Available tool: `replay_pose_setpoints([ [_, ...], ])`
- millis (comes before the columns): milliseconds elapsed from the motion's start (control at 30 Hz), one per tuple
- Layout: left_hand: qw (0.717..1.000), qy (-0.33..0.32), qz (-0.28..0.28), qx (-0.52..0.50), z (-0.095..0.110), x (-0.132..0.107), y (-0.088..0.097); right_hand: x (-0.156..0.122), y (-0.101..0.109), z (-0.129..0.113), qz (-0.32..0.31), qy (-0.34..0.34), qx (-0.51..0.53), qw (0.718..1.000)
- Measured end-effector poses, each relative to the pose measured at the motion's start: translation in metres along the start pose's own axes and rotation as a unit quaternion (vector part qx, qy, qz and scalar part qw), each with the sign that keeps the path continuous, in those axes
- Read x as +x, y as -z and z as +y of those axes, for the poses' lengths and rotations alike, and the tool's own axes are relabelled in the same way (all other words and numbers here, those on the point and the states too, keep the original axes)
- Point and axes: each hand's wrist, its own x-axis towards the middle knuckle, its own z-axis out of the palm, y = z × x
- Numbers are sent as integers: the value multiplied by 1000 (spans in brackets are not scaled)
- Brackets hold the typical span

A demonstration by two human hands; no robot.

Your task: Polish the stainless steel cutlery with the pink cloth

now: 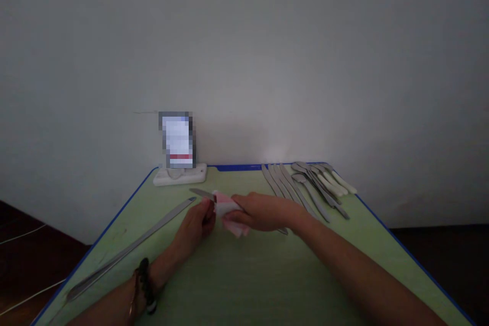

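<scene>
A pink and white cloth (pixel 229 209) is gripped in my right hand (pixel 263 210), folded around a metal table knife (pixel 201 193). The blade sticks out of the cloth on the left, and the cloth covers its middle. My left hand (pixel 198 221) has its fingers curled closed at the blade, right beside the cloth; its fingertips are partly hidden. A metal end (pixel 282 232) shows below my right hand; whether it belongs to the held knife I cannot tell. Left of my left hand, long slim metal cutlery (pixel 133 243) lies slantwise on the table.
Several table knives (pixel 284 183) lie side by side at the back right. Beside them are metal spoons (pixel 311 193) and cutlery with pale handles (pixel 338 183). A blurred lit screen (pixel 179 137) stands on a white base (pixel 179 177) at the back left. The green table (pixel 244 280) meets the wall.
</scene>
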Motion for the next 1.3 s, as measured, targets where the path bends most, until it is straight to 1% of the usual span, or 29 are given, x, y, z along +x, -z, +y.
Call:
replay_pose_setpoints([
  [67, 998, 25, -14, -49, -3, 2, 1, 0, -3, -2, -24, -17, -50, 998],
  [133, 994, 55, -30, -91, -3, 3, 1, 0, -6, -2, -26, -31, -85, 996],
  [233, 989, 97, -25, -113, 0, 2, 1, 0, -7, -3, -23, -34, -126, 991],
  [367, 985, 110, -2, -134, 3, 1, 1, 3, -7, -1, 2, -20, -125, 992],
  [467, 976, 117, 1, -184, 6, 3, 1, 7, -5, 7, 5, -17, -116, 993],
  [567, 963, 124, 21, -239, 12, 4, 0, 6, 6, 19, 1, -5, -70, 998],
  [667, 947, 129, 42, -293, 19, 3, -1, -3, 25, 31, -7, -1, 44, 999],
  [733, 935, 128, 47, -328, 22, 1, -2, -13, 39, 36, -46, -25, 106, 993],
  [833, 924, 118, 36, -361, 22, -2, -3, -25, 57, 41, -125, -61, 132, 982],
  [933, 918, 113, 19, -380, 20, -2, -3, -33, 69, 43, -176, -78, 118, 974],
  [1100, 902, 120, 11, -415, 18, 1, 0, -37, 77, 44, -192, -101, 94, 972],
  [1200, 894, 139, 8, -427, 18, 1, 0, -33, 71, 35, -198, -102, 24, 975],
  [1300, 898, 158, -2, -411, 19, 0, -5, -23, 53, 15, -177, -84, -88, 977],
])
